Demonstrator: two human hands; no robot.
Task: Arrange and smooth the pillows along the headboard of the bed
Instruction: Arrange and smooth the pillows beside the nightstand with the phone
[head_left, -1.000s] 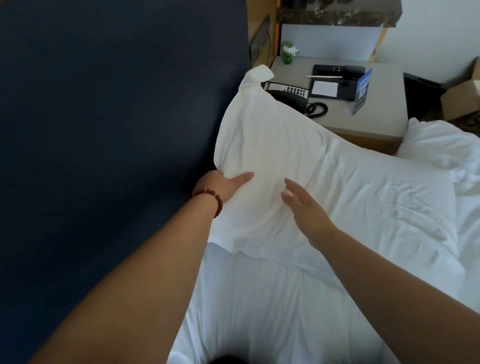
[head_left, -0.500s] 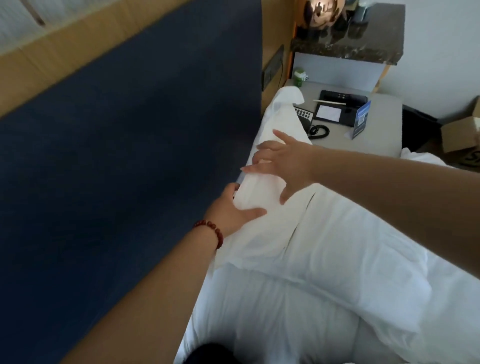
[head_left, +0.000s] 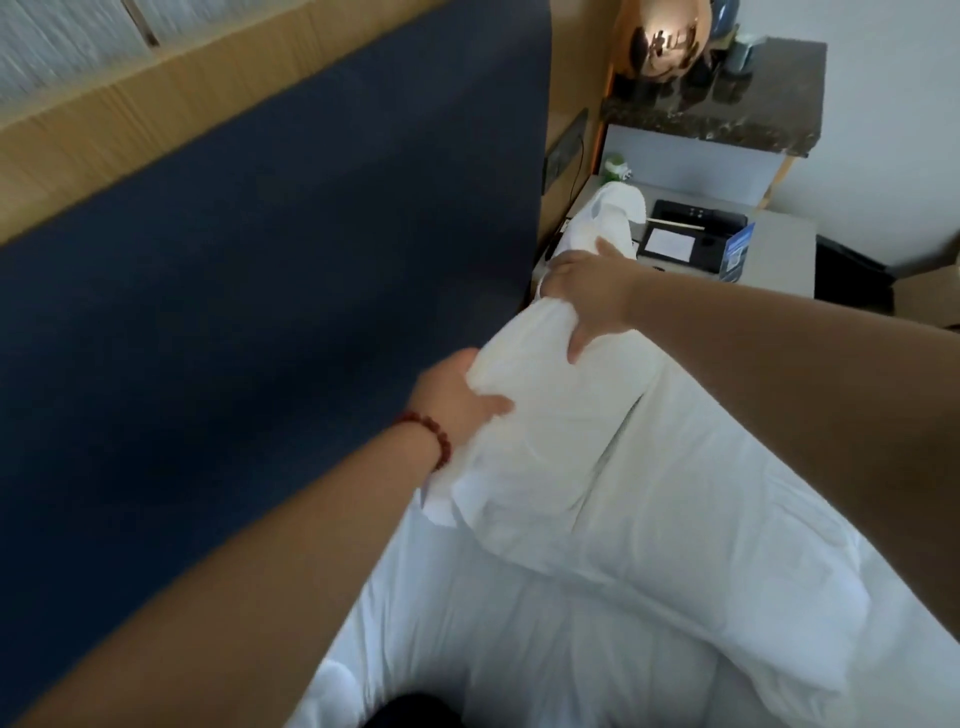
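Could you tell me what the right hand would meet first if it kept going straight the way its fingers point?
Probably the navy headboard: the right hand lies across the white pillow, fingers aimed toward it, though depth is unclear.

**Bare forearms, one beaded bracelet**

Two arms, uncovered from wrist to the near edge of the view, no sleeves showing. Left hand (head_left: 457, 400) and right hand (head_left: 592, 291) both ungloved, no rings visible. Around the left wrist, a bracelet (head_left: 431, 439) of small round dark-red beads, strung in a single row, possibly wooden, though blur hides the finish. Right wrist unadorned.
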